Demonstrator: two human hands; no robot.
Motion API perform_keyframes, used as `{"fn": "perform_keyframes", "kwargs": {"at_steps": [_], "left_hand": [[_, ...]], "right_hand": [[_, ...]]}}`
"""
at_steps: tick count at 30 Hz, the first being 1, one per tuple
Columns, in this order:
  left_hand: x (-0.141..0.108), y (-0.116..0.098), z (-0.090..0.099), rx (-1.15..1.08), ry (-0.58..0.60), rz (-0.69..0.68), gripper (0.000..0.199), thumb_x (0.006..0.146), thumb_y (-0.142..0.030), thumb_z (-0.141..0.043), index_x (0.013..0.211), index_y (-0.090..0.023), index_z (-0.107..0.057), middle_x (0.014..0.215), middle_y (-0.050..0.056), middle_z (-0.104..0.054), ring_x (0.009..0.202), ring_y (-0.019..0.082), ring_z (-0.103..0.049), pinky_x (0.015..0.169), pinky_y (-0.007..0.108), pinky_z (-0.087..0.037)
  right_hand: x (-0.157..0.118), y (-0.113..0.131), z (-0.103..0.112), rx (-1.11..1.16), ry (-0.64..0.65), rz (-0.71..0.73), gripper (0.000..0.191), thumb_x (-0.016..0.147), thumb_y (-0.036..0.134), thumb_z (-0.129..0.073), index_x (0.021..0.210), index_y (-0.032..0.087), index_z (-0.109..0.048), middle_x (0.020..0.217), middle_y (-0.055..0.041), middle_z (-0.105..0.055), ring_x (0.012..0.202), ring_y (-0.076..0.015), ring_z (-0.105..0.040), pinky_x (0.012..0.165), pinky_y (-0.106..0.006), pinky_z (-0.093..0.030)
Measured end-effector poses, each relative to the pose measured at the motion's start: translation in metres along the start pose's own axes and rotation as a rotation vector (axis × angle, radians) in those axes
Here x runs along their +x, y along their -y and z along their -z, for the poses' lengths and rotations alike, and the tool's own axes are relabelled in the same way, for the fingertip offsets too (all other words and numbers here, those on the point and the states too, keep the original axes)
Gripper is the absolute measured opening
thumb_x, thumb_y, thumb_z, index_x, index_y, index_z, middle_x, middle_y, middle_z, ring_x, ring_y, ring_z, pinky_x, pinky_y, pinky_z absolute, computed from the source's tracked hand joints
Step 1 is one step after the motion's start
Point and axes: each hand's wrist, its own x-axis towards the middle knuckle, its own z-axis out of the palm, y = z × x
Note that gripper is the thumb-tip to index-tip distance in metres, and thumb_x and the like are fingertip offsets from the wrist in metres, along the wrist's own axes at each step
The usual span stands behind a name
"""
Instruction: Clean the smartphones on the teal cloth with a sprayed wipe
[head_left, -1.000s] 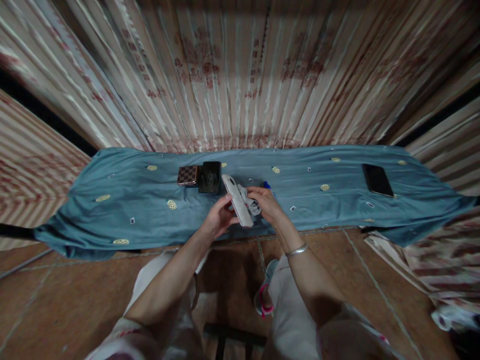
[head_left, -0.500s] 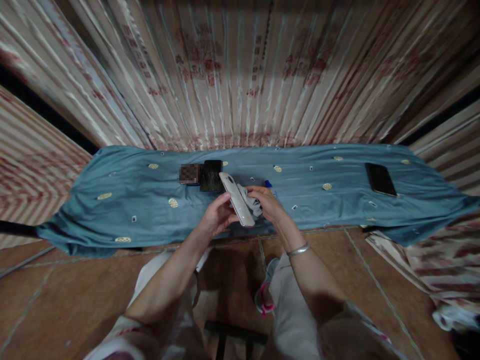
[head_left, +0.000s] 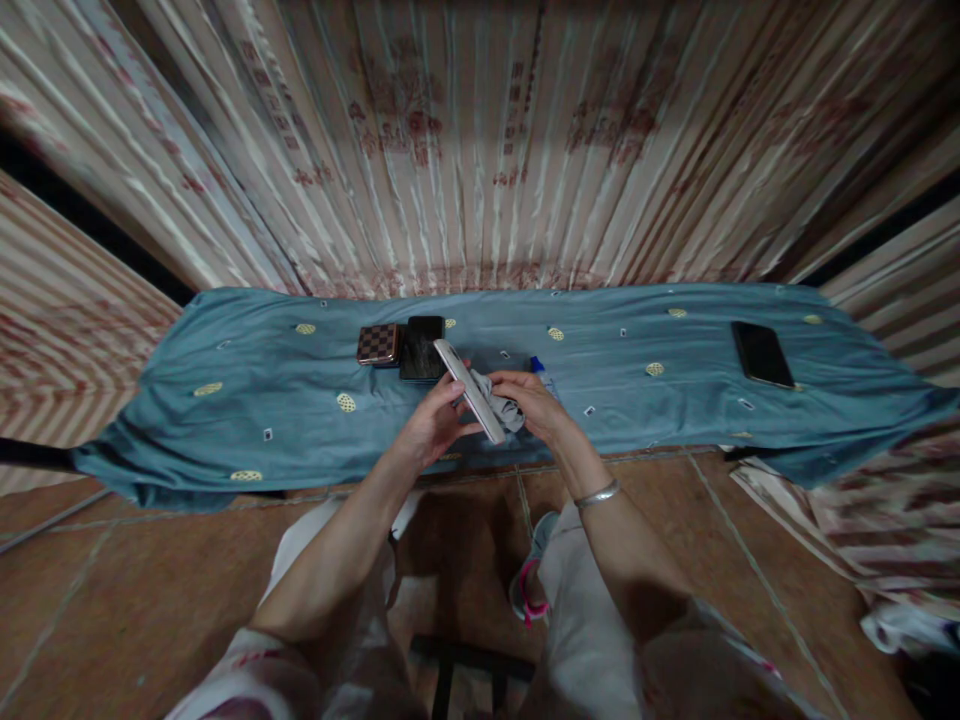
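Note:
A white phone (head_left: pixel 469 392) is tilted on its edge in my left hand (head_left: pixel 435 425), whose fingers and thumb grip its left side. My right hand (head_left: pixel 531 402) pinches a crumpled grey cloth (head_left: pixel 508 410) against the phone's right side. Just behind my right hand, a blue-capped bottle (head_left: pixel 537 366) lies partly hidden on the blue cloth cover. Beyond the phone's upper end sits a black phone or flat dark device (head_left: pixel 421 350), beside a brown checkered case (head_left: pixel 378 344).
The blue patterned cover (head_left: pixel 300 440) drapes a long low table. Another dark phone (head_left: pixel 761 354) lies at its right end. Pleated curtains (head_left: pixel 480 150) hang behind and at both sides. A dark stool bar (head_left: pixel 472 655) stands between my legs on the tiled floor.
The white phone has been turned more onto its edge, so less of its broad face shows. My left fingers have shifted slightly around it. The cloth stays in my right hand.

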Motion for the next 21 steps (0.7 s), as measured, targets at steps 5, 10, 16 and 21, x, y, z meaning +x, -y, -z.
{"fn": "perform_keyframes", "kwargs": {"at_steps": [5,10,16,21], "left_hand": [[0.002,0.001,0.001,0.023,-0.05,-0.06,0.048,0.065,-0.033,-0.071,0.11,-0.022,-0.062,0.1,0.003,-0.068,0.104,0.023,-0.058,0.092,0.039,-0.044],[0.005,-0.011,0.008,-0.016,-0.115,-0.133,0.041,0.065,-0.031,-0.07,0.103,-0.019,-0.065,0.099,0.004,-0.07,0.109,0.022,-0.059,0.096,0.037,-0.041],[0.004,-0.029,0.018,-0.034,-0.157,-0.214,0.044,0.067,-0.027,-0.069,0.11,-0.023,-0.062,0.103,0.003,-0.069,0.11,0.022,-0.06,0.097,0.041,-0.043],[0.008,-0.028,0.02,-0.001,-0.226,-0.311,0.051,0.061,-0.018,-0.075,0.11,-0.024,-0.062,0.098,0.001,-0.069,0.107,0.021,-0.062,0.096,0.04,-0.044]], "right_hand": [[0.0,-0.002,0.001,-0.006,-0.012,-0.016,0.016,0.054,0.023,-0.065,0.067,0.017,-0.072,0.056,0.0045,-0.065,0.051,-0.0072,-0.052,0.05,-0.018,-0.035],[-0.002,-0.003,0.0,-0.024,0.0,-0.065,0.015,0.056,0.021,-0.064,0.069,0.017,-0.072,0.056,0.0053,-0.065,0.046,-0.0068,-0.05,0.046,-0.018,-0.034],[-0.001,-0.013,-0.004,0.023,0.039,-0.108,0.017,0.056,0.021,-0.067,0.071,0.017,-0.072,0.056,0.004,-0.066,0.046,-0.0073,-0.052,0.047,-0.018,-0.038],[0.003,-0.028,-0.01,0.083,-0.005,-0.085,0.019,0.057,0.023,-0.073,0.075,0.017,-0.073,0.063,0.0014,-0.069,0.053,-0.0089,-0.057,0.052,-0.019,-0.043]]}}
